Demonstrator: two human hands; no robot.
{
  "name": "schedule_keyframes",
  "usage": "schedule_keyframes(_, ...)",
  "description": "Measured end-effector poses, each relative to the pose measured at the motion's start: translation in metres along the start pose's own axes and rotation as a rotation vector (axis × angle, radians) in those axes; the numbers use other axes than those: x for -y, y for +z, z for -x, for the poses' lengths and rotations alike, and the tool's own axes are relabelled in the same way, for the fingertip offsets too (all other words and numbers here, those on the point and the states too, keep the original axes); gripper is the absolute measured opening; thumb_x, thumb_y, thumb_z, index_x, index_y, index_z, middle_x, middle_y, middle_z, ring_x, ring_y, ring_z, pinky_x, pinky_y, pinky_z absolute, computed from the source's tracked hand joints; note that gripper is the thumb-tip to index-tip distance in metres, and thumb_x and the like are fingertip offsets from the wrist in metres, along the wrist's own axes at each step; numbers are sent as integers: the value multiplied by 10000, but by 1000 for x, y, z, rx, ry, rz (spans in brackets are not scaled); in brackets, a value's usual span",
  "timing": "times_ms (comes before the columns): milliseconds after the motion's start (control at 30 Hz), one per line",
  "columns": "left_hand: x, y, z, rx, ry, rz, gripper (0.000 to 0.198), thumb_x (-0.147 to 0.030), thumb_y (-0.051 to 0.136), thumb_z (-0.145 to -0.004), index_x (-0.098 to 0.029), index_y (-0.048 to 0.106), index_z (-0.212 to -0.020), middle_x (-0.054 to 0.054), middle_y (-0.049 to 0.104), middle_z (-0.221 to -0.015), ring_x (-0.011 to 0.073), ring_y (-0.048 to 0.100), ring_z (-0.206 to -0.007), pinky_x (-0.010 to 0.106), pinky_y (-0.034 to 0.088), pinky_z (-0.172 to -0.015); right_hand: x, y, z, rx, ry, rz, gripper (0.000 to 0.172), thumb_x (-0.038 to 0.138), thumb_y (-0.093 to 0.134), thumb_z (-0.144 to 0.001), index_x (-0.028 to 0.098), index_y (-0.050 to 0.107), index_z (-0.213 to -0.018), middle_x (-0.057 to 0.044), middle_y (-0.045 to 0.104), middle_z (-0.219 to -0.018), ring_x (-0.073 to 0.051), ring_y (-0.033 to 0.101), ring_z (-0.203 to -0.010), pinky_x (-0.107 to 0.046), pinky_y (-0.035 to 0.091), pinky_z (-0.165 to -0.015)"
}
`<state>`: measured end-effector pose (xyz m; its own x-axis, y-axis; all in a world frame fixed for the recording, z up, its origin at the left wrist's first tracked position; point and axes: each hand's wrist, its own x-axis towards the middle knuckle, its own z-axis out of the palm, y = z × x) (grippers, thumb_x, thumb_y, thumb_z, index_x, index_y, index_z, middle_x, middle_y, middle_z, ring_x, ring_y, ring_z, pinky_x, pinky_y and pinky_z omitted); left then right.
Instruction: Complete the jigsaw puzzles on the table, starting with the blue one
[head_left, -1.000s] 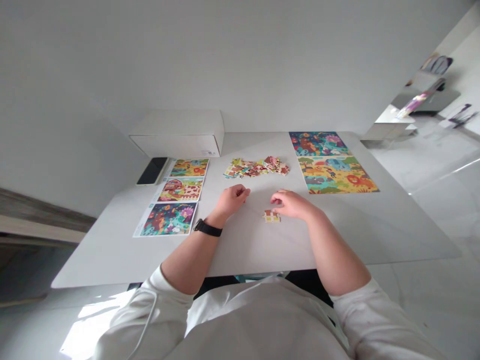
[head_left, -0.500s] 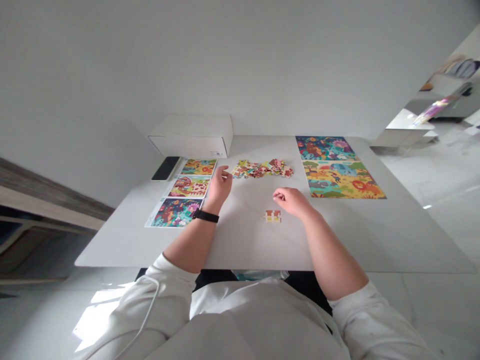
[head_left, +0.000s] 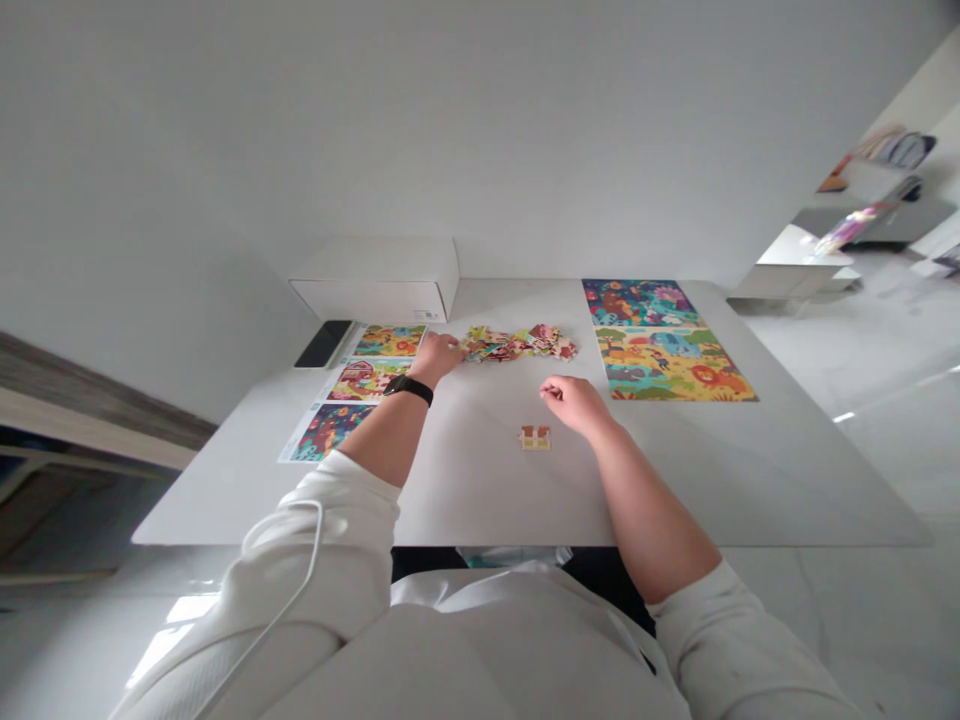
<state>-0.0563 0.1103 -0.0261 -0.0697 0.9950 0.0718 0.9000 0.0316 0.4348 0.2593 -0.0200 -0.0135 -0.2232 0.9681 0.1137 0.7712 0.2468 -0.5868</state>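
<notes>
Head view: left hand (head_left: 437,358) against jigsaw pile (head_left: 517,344), grip unclear; right hand (head_left: 570,403) loosely curled, empty.

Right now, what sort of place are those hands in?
It looks like a bright indoor room, maybe a home activity room, though I can't be sure. A white table holds jigsaw pieces and colourful picture sheets, and a shiny pale floor runs beside it.

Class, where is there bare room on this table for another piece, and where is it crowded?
Bare tabletop lies between the left forearm and the joined puzzle pieces. Crowded: where the left hand meets the loose pieces and printed sheets.
</notes>
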Motion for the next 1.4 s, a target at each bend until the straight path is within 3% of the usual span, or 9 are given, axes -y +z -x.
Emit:
schedule_keyframes(167, 2, -1, -3, 12, -13, 40, 458, -429, 771, -826, -166, 820, -1197, 146, 771, -1180, 283, 710, -1049, 353, 553, -972, 0, 3, -1, -20, 11, 8, 135, 234, 662, -971, 267, 792, -963, -40, 832, -967, -200, 742, -843, -287, 504, -766)
schedule_keyframes(467, -1, 1, -8, 62, -43, 57, 511, -483, 821, -763, -178, 801, -1172, 130, 789, -1151, 310, 720, -1066, 345, 539, -893, 0, 2, 0, -28, 17, 28, 147, 250, 651, -969, 260, 797, -953, -37, 827, -946, -189, 725, -814, -274, 487, -741)
schedule_keyframes(667, -6, -5, 6, -105, -14, 94, 412, -369, 831, -751, -197, 771, -1121, 151, 737, -1187, 296, 673, -1083, 365, 524, -954, 2, 1, 0, -23, 11, 18, 165, 247, 638, -964, 262, 803, -959, -39, 830, -961, -195, 727, -824, -284, 509, -777)
schedule_keyframes(767, -9, -10, 10, -138, -56, 164, 261, -313, 772, -806, -205, 757, -1043, 107, 760, -1081, 261, 674, -1006, 346, 515, -908, 3, 0, 0, -26, 21, 13, 176, 245, 632, -962, 265, 807, -964, -40, 830, -959, -197, 729, -827, -289, 520, -790)
schedule_keyframes(867, -12, -17, 15, -203, -119, 328, 157, -298, 708, -858, -192, 734, -970, 70, 761, -971, 215, 670, -905, 314, 505, -835, 4, -2, 0, -38, 26, 1, 170, 251, 639, -955, 262, 809, -965, -47, 828, -954, -200, 734, -827, -294, 524, -799)
schedule_keyframes(967, -22, -19, 33, -253, -170, 608, 185, -328, 706, -854, -182, 694, -968, 51, 742, -935, 176, 658, -828, 280, 498, -752, 5, -5, 2, -55, 26, -35, 165, 272, 639, -956, 256, 802, -978, -48, 824, -933, -200, 732, -812, -298, 522, -798)
schedule_keyframes(1067, -39, -13, 66, -95, -165, 916, 280, -433, 751, -827, -204, 638, -942, 29, 715, -883, 147, 643, -749, 250, 483, -666, 6, -6, 3, -71, 43, -116, 172, 322, 639, -963, 251, 785, -1020, -41, 814, -905, -198, 723, -793, -303, 521, -784)
schedule_keyframes(1233, -71, 9, 127, 167, -109, 1331, 459, -496, 894, -704, -216, 568, -867, -7, 661, -813, 111, 632, -720, 234, 501, -675, 8, 0, 3, -36, -3, -386, 329, 492, 661, -954, 236, 726, -1150, -40, 777, -921, -200, 706, -822, -307, 545, -795)
schedule_keyframes(1400, -83, 25, 153, 337, -103, 1477, 538, -469, 973, -645, -206, 560, -867, -1, 684, -851, 124, 682, -797, 283, 556, -798, 20, 7, 5, 43, -62, -570, 415, 646, 671, -915, 238, 654, -991, -36, 755, -963, -202, 688, -869, -301, 542, -797)
